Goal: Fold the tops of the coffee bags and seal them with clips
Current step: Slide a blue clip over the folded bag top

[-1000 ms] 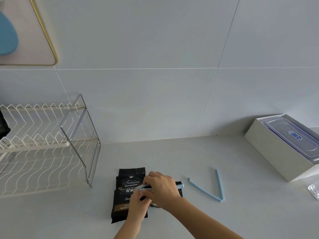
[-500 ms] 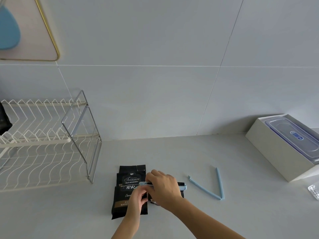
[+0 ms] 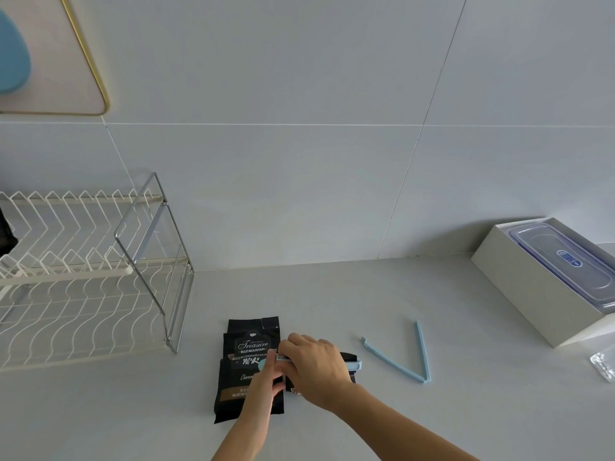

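Right of the dish rack [image 3: 66, 273], the coffee bags [image 3: 248, 371] are lying on the table [image 3: 332, 294], a blue clip [image 3: 355, 363] running crosswise over one top. The right hand [image 3: 316, 371] is gripping its middle, the left hand [image 3: 264, 384] pinching its rack-side end.

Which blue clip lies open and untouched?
The V-shaped clip on the counter, right of the bags; the other clip lies across a bag under the right hand.

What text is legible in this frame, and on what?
"Treasure": black coffee bag.
"BLUE MOUNTAIN": same bag, just below.
"Charc...": same bag, rest hidden by left hand.
"BLUE MO...": bag's brown band, rest hidden.
Chinese characters mid-bag: partly covered, unsure.
Blue label on container lid: too small.
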`<move>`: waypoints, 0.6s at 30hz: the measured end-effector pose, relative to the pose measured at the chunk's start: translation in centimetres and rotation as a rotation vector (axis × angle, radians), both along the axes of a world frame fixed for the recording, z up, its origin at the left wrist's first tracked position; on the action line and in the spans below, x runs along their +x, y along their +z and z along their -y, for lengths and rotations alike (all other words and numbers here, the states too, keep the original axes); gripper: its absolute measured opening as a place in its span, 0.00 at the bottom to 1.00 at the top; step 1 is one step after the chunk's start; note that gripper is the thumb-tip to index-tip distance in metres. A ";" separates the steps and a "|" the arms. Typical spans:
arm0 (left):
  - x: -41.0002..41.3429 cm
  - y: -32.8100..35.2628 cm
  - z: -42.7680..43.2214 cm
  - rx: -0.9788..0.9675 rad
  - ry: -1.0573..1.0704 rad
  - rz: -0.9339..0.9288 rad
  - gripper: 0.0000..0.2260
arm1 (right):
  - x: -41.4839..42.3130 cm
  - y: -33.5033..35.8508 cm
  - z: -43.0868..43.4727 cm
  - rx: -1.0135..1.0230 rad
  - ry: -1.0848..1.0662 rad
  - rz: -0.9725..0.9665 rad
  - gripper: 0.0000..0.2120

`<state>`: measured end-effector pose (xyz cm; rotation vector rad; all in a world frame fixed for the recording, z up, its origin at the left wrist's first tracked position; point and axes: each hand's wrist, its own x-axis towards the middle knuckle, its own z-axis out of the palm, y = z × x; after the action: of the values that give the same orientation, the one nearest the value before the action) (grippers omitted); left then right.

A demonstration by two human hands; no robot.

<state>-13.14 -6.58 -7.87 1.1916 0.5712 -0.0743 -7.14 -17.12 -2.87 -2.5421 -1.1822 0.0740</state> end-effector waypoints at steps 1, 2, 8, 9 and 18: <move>0.0 0.1 0.1 0.000 0.001 -0.005 0.25 | 0.0 -0.1 0.1 0.000 0.003 -0.001 0.10; 0.1 0.2 0.1 -0.005 0.004 -0.009 0.24 | 0.0 -0.2 0.1 0.002 0.003 -0.004 0.10; -0.1 0.2 -0.3 -0.054 0.011 -0.021 0.23 | 0.3 -0.2 -0.1 0.072 -0.052 -0.054 0.11; -0.2 0.3 -0.4 -0.059 0.006 -0.017 0.23 | 0.2 -0.3 0.0 0.078 -0.055 -0.050 0.11; -0.5 0.0 -1.0 -0.179 0.135 0.015 0.17 | 0.0 -0.5 0.1 0.167 -0.108 -0.065 0.11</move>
<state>-13.69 -5.58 -7.88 0.9767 0.6169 -0.0017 -7.12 -17.17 -3.42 -2.4327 -0.9826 0.0306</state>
